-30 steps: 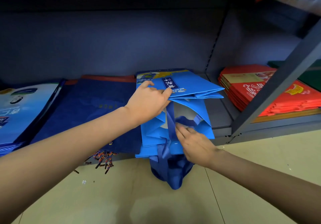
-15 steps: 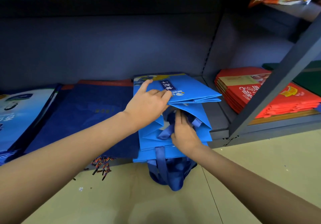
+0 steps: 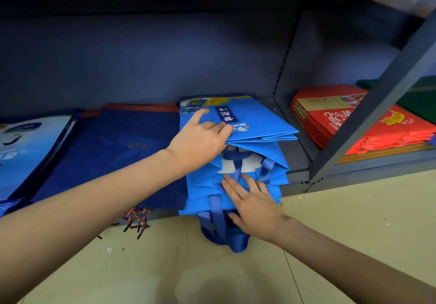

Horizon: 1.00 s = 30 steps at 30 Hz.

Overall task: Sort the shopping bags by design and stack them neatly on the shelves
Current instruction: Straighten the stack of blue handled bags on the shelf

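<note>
Left hand (image 3: 200, 142) raised, fingers curled; right hand (image 3: 256, 206) flat, fingers spread.

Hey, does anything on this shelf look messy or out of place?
Yes. The light blue bag stack is fanned open rather than flat, and its handles dangle over the shelf edge toward the floor. Braided cords from the navy bags hang off too.

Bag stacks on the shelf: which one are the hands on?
The light blue stack in the middle: left hand lifts its top bags, right hand presses lower ones. Navy and red stacks lie untouched.
</note>
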Motion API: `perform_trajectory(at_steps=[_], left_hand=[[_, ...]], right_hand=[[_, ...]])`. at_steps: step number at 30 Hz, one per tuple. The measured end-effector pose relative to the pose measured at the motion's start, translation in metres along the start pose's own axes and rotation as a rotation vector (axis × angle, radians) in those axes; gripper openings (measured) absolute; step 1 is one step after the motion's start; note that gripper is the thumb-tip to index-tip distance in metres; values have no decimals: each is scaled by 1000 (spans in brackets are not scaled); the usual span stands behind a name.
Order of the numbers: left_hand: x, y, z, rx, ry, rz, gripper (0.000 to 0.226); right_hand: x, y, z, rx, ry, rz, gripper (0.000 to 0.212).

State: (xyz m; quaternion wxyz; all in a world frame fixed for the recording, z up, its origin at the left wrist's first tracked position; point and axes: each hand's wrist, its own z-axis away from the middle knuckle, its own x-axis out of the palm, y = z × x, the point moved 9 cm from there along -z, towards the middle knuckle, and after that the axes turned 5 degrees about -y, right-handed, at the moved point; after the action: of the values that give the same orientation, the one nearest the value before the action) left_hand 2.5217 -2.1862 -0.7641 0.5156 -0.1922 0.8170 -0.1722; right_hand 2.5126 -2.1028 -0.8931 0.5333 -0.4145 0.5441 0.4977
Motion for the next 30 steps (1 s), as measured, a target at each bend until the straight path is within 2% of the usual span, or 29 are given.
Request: perform_trajectory(at_steps=[2, 4, 8, 10, 14, 19, 22, 25, 27, 29, 30], left_hand=[[4, 3, 3, 3, -12, 14, 38], [8, 6, 7, 9, -17, 40, 41], [13, 8, 10, 14, -14, 64, 42], [14, 8, 10, 17, -17, 66, 41], [14, 8, 10, 21, -20, 65, 43], [13, 8, 9, 20, -47, 82, 44], [14, 10, 12, 31, -47, 90, 44], [16, 9, 14, 37, -48, 89, 43], [16, 8, 14, 37, -51, 88, 41], [16, 9, 14, 41, -51, 91, 39], [15, 10, 14, 42, -48, 93, 40]], right_hand=[[7, 0, -5, 18, -60, 59, 90], [-6, 4, -4, 21, 0, 29, 93], [-57, 14, 25, -101, 256, -8, 54], [-70, 31, 44, -115, 357, 1, 42], [-57, 64, 57, 13, 328, 46, 52], [-23, 59, 35, 84, 220, 116, 66], [-39, 51, 24, 59, 265, 101, 46], [-77, 52, 31, 4, 431, 7, 27], [-100, 71, 38, 25, 535, -106, 20], [-106, 91, 41, 30, 573, -128, 14], [-105, 98, 41, 41, 563, -113, 21]])
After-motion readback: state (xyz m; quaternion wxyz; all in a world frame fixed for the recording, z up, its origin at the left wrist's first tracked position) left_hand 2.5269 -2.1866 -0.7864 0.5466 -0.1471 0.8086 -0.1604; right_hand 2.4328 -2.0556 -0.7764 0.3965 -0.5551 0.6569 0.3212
